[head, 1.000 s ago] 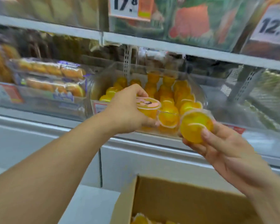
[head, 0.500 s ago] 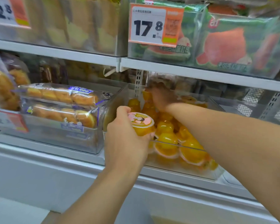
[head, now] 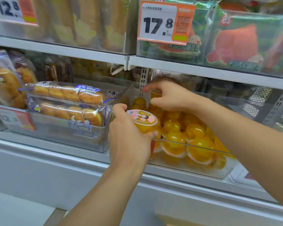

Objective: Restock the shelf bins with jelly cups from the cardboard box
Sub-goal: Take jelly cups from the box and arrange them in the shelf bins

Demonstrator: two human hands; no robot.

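Note:
A clear shelf bin (head: pixel 126 97) on the middle shelf holds several orange jelly cups (head: pixel 198 144). My left hand (head: pixel 127 141) grips a jelly cup with a pink printed lid (head: pixel 144 121) at the bin's front left corner, lid facing up. My right hand (head: pixel 168 97) reaches deep into the bin, its thumb and fingers curled round another orange jelly cup (head: pixel 155 95) on top of the back row. Only a tan sliver that may be the cardboard box (head: pixel 59 216) shows at the bottom edge.
Left of the bin stands a clear bin of wrapped bread packs (head: pixel 67 101). The upper shelf (head: pixel 203 70) hangs low over my right hand and carries watermelon-print packs (head: pixel 245 41) and a 17.8 price tag (head: pixel 165 22). Another clear bin (head: pixel 252 108) sits to the right.
My right hand carried its jelly cup from in front of the bin to the back row. The left hand stayed at the front left with its cup. The view tilted up off the box.

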